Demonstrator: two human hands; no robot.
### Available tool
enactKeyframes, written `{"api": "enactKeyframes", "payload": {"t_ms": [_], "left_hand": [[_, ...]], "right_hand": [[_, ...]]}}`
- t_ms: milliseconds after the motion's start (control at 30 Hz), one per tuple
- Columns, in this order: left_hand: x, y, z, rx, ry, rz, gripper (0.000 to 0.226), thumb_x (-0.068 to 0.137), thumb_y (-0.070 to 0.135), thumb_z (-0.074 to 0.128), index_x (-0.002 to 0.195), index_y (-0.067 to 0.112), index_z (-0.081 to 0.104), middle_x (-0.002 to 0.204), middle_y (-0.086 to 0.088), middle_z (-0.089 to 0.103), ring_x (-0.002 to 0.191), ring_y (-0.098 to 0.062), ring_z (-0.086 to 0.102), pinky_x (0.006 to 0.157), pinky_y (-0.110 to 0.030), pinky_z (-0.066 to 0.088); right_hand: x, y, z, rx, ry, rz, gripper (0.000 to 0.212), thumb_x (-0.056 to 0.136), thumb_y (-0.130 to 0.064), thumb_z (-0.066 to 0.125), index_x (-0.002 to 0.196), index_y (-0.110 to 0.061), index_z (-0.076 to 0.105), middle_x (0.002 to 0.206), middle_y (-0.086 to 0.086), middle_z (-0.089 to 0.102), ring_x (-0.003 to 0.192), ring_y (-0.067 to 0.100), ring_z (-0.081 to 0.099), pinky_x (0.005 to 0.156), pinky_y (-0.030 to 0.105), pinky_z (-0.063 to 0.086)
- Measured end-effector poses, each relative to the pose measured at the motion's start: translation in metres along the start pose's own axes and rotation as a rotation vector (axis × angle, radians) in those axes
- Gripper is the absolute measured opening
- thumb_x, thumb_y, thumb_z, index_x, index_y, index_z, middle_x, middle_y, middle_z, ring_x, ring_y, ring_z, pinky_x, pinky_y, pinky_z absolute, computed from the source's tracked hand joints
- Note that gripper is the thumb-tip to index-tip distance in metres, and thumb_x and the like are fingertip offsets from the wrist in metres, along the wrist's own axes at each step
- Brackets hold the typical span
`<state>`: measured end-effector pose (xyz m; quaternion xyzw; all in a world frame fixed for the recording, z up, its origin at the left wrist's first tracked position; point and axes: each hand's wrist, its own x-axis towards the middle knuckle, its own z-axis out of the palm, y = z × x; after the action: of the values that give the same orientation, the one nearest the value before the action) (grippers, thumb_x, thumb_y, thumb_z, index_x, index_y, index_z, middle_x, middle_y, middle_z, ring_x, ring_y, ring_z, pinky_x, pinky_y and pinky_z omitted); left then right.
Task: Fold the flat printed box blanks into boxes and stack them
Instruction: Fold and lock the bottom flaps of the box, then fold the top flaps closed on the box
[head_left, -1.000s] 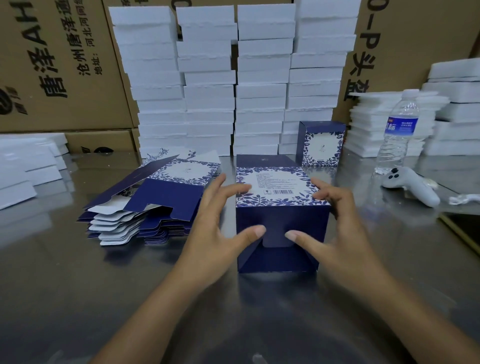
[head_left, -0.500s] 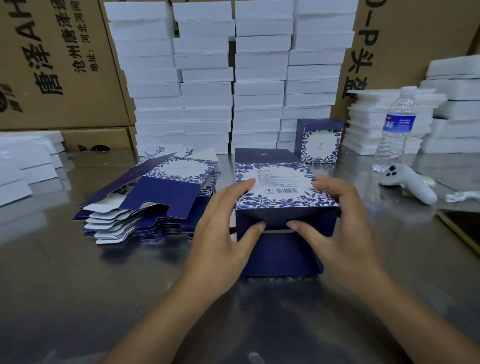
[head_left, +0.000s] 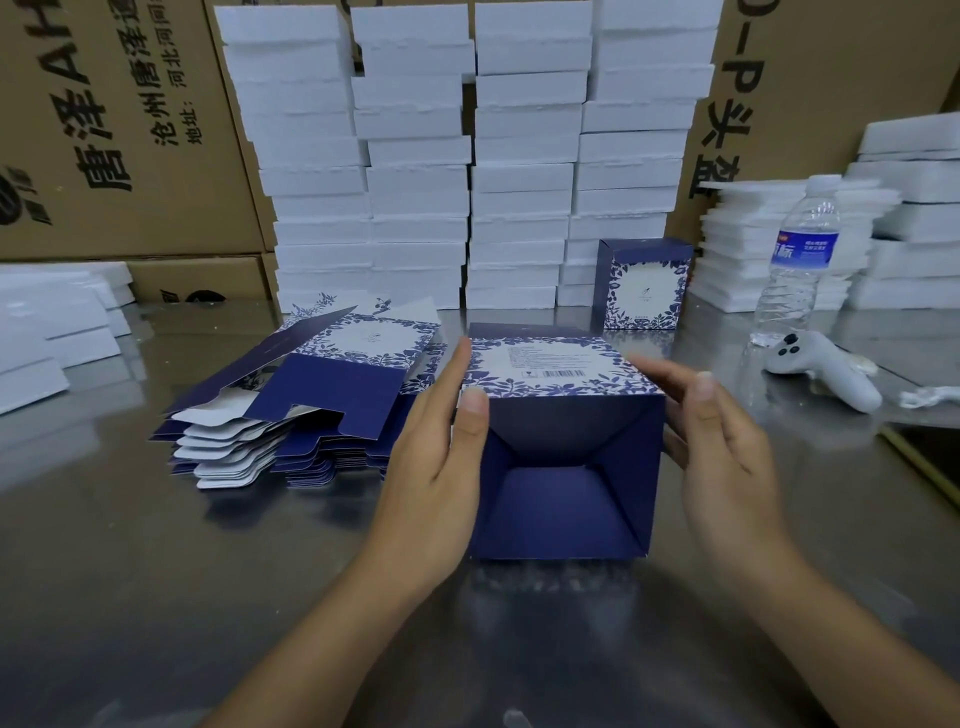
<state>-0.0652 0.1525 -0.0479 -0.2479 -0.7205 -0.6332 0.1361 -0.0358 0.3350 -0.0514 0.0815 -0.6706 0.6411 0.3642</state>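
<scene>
Navy floral-printed cardboard box (head_left: 561, 374) lies sideways on the steel table (head_left: 156, 571), mouth facing the person. Left hand (head_left: 431, 483) and right hand (head_left: 727, 467) flank it, straight fingers flat against both walls, nothing clasped.

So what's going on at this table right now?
A person is folding a blue floral printed box on the metal table. The left hand lies flat against its left side, thumb on the top edge; the right hand flanks its right side. The end facing the camera shows flaps folded inward. A pile of flat blanks lies to the left, and one finished box stands behind.
</scene>
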Motion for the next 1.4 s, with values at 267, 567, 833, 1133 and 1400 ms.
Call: {"api": "enactKeyframes", "payload": {"t_ms": [267,567,833,1133,1400], "left_hand": [[0.002,0.005,-0.001,-0.043,0.093,-0.041,0.048,0.084,0.062,0.032,0.124,0.045,0.053,0.121,0.04,0.051,0.117,0.022,0.039,0.099,-0.009,0.032],[0.005,0.001,-0.004,-0.099,0.086,-0.031,0.027,0.101,0.029,0.04,0.12,0.037,0.058,0.121,0.026,0.058,0.116,0.01,0.049,0.105,-0.029,0.037],[0.008,0.0,-0.017,0.094,-0.154,-0.098,0.122,0.038,0.099,0.044,0.145,0.042,0.03,0.148,0.024,0.034,0.135,0.004,0.033,0.114,-0.035,0.03],[0.013,-0.012,-0.017,-0.351,-0.318,-0.256,0.066,0.081,0.042,0.065,0.141,0.03,0.041,0.138,0.011,0.054,0.122,-0.006,0.054,0.102,-0.03,0.045],[0.007,-0.011,-0.013,-0.229,-0.285,-0.053,0.037,0.097,0.028,0.045,0.133,0.027,0.053,0.129,0.009,0.061,0.121,-0.008,0.055,0.093,-0.015,0.045]], "right_hand": [[0.003,0.01,-0.003,0.03,-0.069,0.675,0.064,0.07,-0.07,0.056,0.12,-0.03,0.057,0.112,-0.006,0.066,0.086,0.007,0.068,0.077,0.035,0.052],[-0.001,-0.007,0.001,0.043,-0.09,0.332,0.117,0.049,-0.055,0.066,0.15,-0.026,0.014,0.143,-0.018,0.03,0.096,-0.023,0.054,0.079,0.007,0.048],[-0.01,-0.016,0.002,-0.372,-0.139,-0.093,0.122,0.045,-0.056,0.083,0.136,-0.059,0.002,0.151,-0.022,0.011,0.141,0.005,0.023,0.109,0.042,0.037],[-0.005,-0.02,-0.003,-0.151,0.09,-0.165,0.057,0.073,-0.047,0.065,0.125,-0.047,0.041,0.121,-0.013,0.05,0.103,-0.002,0.055,0.077,0.011,0.048],[-0.008,-0.024,-0.002,-0.549,0.021,-0.585,0.026,0.076,-0.033,0.065,0.094,-0.015,0.061,0.11,0.0,0.05,0.105,0.013,0.05,0.094,0.016,0.035]]}}
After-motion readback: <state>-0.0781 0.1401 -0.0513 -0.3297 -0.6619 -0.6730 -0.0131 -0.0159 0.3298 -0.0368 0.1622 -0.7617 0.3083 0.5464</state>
